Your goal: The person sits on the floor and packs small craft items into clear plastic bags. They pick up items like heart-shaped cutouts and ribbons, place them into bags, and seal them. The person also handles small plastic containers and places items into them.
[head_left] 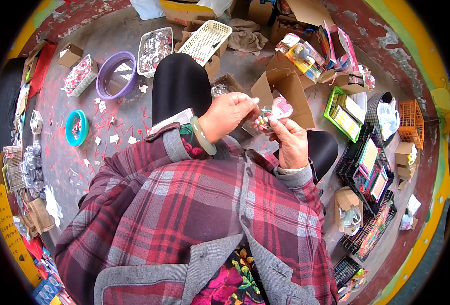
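Right of centre, our right hand [289, 138] pinches a small ring [265, 115] beside a pink heart [282, 108] — likely light, stiff, best held by edges. Our left hand [231, 114] narrows — holding what, we can't tell.

I see a heart [282, 108] at the right hand [289, 143] near frame centre, a carton [297, 101] behind it; upper left, a tub [103, 82] between baskets [88, 79]; far right, a crate [410, 123].
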`<state>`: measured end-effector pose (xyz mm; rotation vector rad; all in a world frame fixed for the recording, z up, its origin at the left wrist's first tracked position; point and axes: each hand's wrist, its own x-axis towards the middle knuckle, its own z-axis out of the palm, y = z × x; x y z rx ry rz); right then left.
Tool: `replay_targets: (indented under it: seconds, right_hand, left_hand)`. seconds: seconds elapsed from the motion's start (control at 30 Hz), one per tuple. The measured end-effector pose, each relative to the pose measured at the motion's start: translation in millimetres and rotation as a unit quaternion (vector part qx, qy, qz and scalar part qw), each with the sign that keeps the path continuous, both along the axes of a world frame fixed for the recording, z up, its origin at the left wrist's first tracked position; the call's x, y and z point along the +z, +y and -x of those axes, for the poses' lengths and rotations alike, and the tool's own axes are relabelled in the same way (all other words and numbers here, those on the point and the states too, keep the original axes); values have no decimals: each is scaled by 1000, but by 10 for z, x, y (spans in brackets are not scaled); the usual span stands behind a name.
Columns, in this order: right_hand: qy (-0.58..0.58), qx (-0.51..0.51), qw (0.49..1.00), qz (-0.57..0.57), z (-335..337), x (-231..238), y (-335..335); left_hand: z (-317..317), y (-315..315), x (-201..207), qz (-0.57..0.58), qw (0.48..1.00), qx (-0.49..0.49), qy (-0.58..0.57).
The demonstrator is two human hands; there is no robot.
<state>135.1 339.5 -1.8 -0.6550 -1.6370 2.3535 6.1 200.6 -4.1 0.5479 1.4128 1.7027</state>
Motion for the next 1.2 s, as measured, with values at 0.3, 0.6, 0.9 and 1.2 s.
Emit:
replay_targets:
  seconds: [0.3, 0.6, 0.9, 1.2]
  right_hand:
    - [0, -10, 1000, 16, -5, 71, 4]
    - [10, -23, 999, 26, -1, 82, -26]
    - [-12, 127, 992, 18, 4, 234, -22]
    - [-30, 29, 992, 118, 21, 28, 33]
  left_hand:
    - [-80, 3, 88, -9, 997, -32, -74]
    - [-71, -17, 139, 43, 998, 11, -48]
    - [-49, 8, 219, 1, 980, -17, -200]
    - [32, 12, 80, -41, 964, 89, -247]
